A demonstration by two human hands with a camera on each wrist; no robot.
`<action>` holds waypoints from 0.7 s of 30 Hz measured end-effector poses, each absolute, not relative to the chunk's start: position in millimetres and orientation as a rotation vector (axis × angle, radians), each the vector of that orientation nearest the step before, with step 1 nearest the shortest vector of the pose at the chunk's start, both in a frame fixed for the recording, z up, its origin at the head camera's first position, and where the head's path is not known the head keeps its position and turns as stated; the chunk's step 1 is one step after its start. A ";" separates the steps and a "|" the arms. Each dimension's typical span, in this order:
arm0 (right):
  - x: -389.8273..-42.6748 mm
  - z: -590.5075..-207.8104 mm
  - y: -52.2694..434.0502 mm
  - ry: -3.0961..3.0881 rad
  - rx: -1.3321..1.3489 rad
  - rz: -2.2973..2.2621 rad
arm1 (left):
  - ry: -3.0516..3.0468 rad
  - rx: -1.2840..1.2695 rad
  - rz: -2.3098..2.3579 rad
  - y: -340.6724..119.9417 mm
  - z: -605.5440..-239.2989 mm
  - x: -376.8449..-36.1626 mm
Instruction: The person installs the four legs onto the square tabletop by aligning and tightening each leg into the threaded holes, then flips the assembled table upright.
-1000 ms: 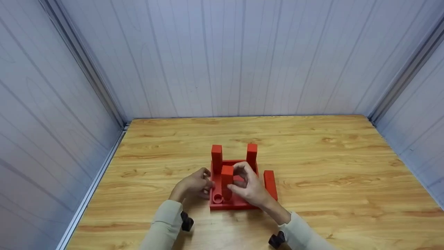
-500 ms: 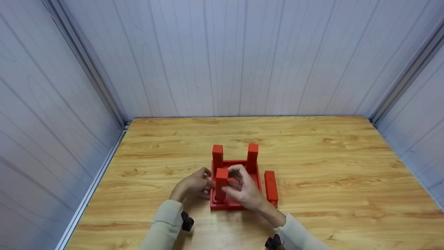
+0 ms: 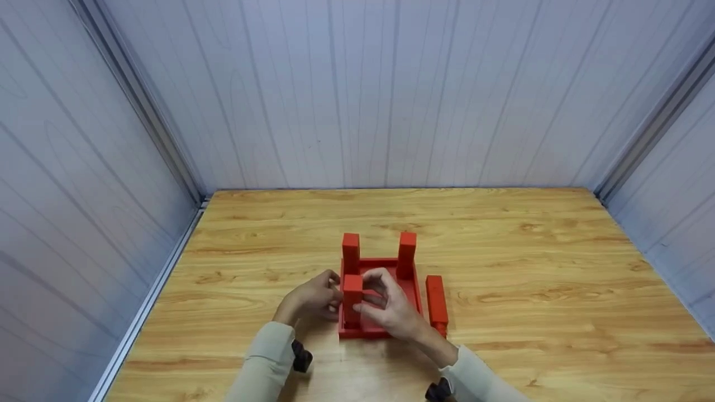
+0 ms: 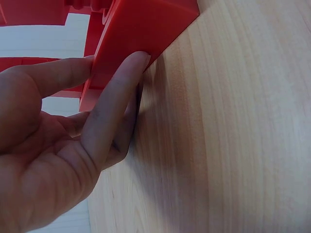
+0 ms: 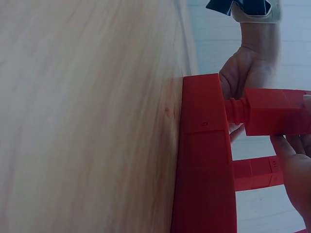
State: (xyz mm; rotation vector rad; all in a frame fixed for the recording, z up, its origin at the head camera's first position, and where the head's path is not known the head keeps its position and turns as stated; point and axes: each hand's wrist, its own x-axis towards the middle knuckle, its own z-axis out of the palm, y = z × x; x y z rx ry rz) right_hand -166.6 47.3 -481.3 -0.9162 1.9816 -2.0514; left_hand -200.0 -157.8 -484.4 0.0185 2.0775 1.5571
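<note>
A red square tray (image 3: 366,334) lies on the wooden table, open side up. My left hand (image 3: 313,295) holds its left wall; in the left wrist view, the fingers meet the red wall (image 4: 141,34) at its rim and outer face. With thumb and fingertips, my right hand (image 3: 391,310) grips a red square post (image 3: 352,301), upright over the tray's near left corner. The right wrist view shows the post's narrower threaded end (image 5: 236,111) just above the tray's rim. The round socket in that corner is hidden in the head view.
Two more red posts stand upright in the tray's back left corner (image 3: 351,254) and back right corner (image 3: 406,257). Another loose post (image 3: 437,298) lies on the table right of the tray, threaded end toward me. White panel walls (image 3: 357,95) enclose the table.
My right hand has moved the post left and slightly nearer, from beside the near left socket to over it. My left hand has stayed at the tray's left wall.
</note>
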 end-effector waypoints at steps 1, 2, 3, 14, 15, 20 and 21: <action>-166.8 -481.3 47.3 1.978 -0.923 -2.052 | 2.075 0.015 1.557 -158.0 -484.4 -200.1; -166.9 -481.3 47.2 1.975 -0.930 -2.051 | 2.066 0.013 1.562 -158.1 -484.5 -200.3; -166.9 -481.3 47.2 1.972 -0.939 -2.051 | 2.059 0.010 1.566 -158.2 -484.9 -200.6; -167.1 -484.8 46.1 1.956 -0.980 -2.045 | 2.059 0.006 1.568 -158.1 -485.7 -200.3; -167.1 -484.9 46.3 1.958 -0.983 -2.042 | 2.068 0.005 1.561 -158.2 -485.2 -200.0; -167.0 -483.6 46.7 1.977 -1.018 -2.028 | 2.080 -0.001 1.547 -158.4 -483.3 -199.5; -166.0 -481.3 46.7 1.985 -1.025 -2.020 | 2.080 -0.004 1.546 -158.6 -483.2 -199.6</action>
